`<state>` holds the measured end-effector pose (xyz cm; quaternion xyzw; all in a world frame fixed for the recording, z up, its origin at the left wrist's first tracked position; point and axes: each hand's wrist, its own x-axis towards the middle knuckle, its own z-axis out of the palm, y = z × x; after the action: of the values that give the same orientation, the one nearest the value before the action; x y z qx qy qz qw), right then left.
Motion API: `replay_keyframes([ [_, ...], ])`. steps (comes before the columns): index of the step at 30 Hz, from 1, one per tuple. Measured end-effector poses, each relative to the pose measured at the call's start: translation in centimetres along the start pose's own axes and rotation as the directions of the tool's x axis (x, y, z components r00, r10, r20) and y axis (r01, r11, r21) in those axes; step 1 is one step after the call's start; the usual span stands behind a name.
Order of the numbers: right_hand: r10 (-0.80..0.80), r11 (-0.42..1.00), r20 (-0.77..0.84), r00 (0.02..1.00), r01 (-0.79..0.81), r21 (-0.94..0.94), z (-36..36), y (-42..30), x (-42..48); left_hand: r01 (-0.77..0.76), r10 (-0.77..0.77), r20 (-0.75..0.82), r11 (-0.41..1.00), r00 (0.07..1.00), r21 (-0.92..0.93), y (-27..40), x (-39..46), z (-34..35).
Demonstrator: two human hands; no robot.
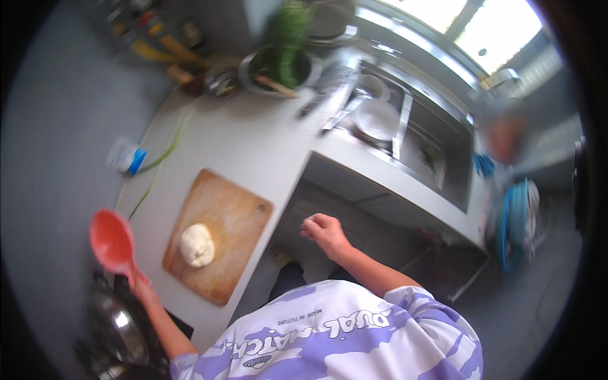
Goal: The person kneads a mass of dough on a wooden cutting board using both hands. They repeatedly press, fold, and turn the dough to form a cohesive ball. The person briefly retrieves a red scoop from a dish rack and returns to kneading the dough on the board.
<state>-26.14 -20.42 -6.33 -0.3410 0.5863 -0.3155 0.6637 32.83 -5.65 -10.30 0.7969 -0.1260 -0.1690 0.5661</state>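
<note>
My left hand point(138, 283) grips the handle of a red plastic ladle or scoop point(112, 240), its bowl over the counter's left edge. A lump of pale dough point(197, 245) lies on a wooden cutting board point(237, 213), to the right of the scoop, with a dusting like flour around it. My right hand point(324, 232) is in the air beyond the counter's edge, above the floor, with its fingers curled in. Its fingertips look whitish, and no object shows in it.
At lower left stands a dark metal pan or pot point(121, 323). A blue-and-clear plastic package point(128, 156) lies at the wall beside green stalks. Farther off are a pot of greens point(280, 71) and a steel sink point(427, 147) with white bowls point(376, 118). Blue basins point(515, 223) stand at right.
</note>
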Motion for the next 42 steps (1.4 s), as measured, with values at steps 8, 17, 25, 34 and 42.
replay_keyframes([
  [8,-0.151,0.987,0.373,0.915,0.161,0.003,-14.8,1.2,-10.1,-0.164,0.132,0.539,0.986,0.832,0.012,14.0,-34.5,13.4],
  [17,-0.222,0.861,0.200,0.954,0.096,0.499,-34.6,13.0,-21.2,-0.606,-0.096,0.986,0.796,-0.140,-0.009,11.4,-58.3,28.2],
  [25,-0.257,0.587,-0.186,0.948,0.306,0.750,-32.9,17.6,-27.5,-0.590,-0.182,0.836,0.783,-0.518,-0.196,4.0,-74.1,34.8],
  [34,0.392,0.480,-0.832,0.392,0.684,0.548,-33.9,24.3,-21.9,-0.526,-0.336,0.485,0.784,-0.807,-0.331,-3.7,-83.3,37.5],
  [42,0.544,0.659,-0.789,0.286,0.437,0.613,-45.9,28.5,-25.1,-0.637,-0.358,0.559,0.623,-0.748,-0.454,-6.7,-93.1,46.0],
])
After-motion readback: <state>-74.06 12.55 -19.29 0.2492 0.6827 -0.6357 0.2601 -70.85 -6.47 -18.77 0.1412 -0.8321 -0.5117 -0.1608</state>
